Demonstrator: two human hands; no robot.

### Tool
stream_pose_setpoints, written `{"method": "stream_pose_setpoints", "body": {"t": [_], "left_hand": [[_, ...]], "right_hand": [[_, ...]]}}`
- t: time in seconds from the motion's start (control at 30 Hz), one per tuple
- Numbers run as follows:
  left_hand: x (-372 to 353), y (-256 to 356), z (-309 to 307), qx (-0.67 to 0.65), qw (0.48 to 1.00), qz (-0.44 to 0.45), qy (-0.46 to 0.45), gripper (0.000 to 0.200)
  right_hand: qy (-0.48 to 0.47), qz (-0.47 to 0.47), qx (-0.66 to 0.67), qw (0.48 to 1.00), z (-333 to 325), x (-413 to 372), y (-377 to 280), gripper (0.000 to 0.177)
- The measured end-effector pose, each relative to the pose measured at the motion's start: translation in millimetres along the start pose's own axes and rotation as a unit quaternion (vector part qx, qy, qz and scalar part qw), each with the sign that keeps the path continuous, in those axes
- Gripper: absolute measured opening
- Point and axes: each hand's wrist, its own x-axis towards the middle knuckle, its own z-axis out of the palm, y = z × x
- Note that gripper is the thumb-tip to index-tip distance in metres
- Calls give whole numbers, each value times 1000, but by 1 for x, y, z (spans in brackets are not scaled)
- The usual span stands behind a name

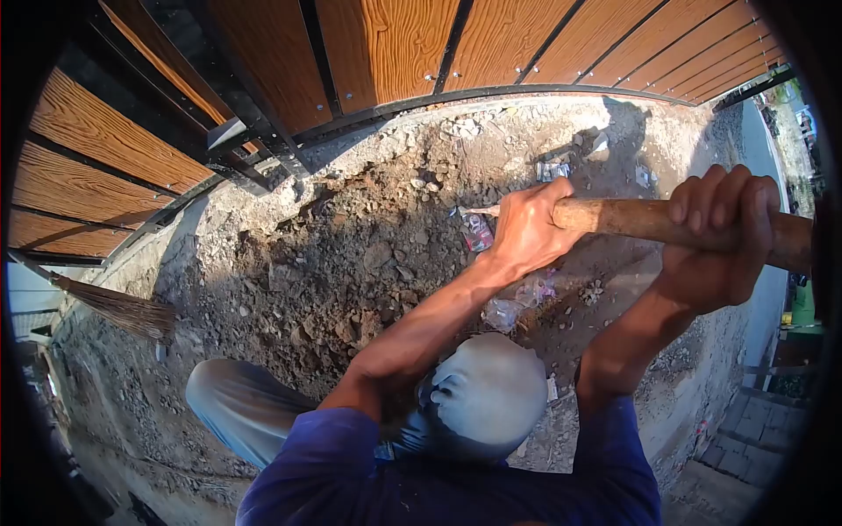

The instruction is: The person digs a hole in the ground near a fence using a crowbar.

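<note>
A thick wooden handle point(627, 217) runs sideways at the right of the view, and its far right end is hidden in the dark edge. My left hand point(532, 219) is wrapped round the handle's left end. Further right along it, my right hand point(724, 232) is closed round the wood, knuckles up. Beside my left hand, a crumpled red and dark wrapper point(477, 232) lies on the soil. Below the handle sits clear and pink plastic litter point(504, 313). Loose broken soil point(351, 263) spreads to the left of my hands.
A fence of brown wood-look panels point(403, 44) in black frames curves across the top and left. A twig broom point(118, 307) lies at the left. My bent knee point(487, 394) is below my left forearm. A pale wall edge point(761, 193) stands at the right.
</note>
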Motion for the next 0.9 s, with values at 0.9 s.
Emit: {"method": "stream_pose_setpoints", "body": {"t": [0.9], "left_hand": [[7, -16, -17, 39, 999, -10, 14, 14]], "right_hand": [[-63, 23, 69, 995, 2, -4, 11, 23]]}}
